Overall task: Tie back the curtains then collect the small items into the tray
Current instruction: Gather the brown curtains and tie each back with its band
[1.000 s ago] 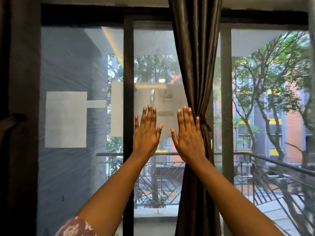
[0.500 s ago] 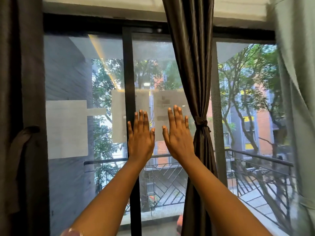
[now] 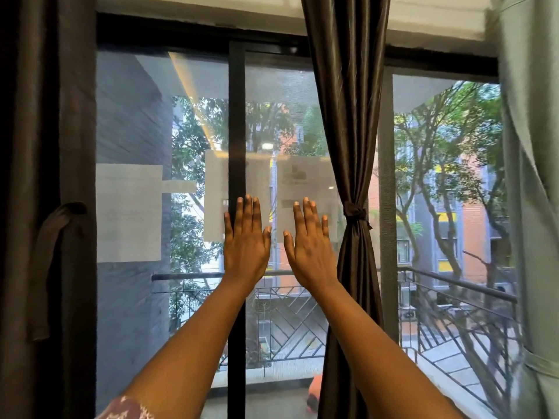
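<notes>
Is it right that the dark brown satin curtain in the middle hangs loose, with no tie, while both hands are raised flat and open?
Not quite. In the head view the dark brown satin curtain is tied back with a knotted band. The left hand and right hand are indeed flat and open.

Your left hand [image 3: 246, 247] and your right hand [image 3: 310, 247] are both raised flat in front of the window, fingers straight and pointing up, and they hold nothing. The dark brown curtain [image 3: 348, 116] hangs just to the right of your right hand. It is gathered at the middle by a knotted tie-back [image 3: 355, 213] near the height of your fingers. Left of this curtain, behind your left hand, stands the black window frame bar [image 3: 237, 122]. Far to its left is another dark curtain [image 3: 48, 146] with a loop of strap [image 3: 57, 237]. To its right, at the edge, hangs a pale green curtain [image 3: 532, 176].
</notes>
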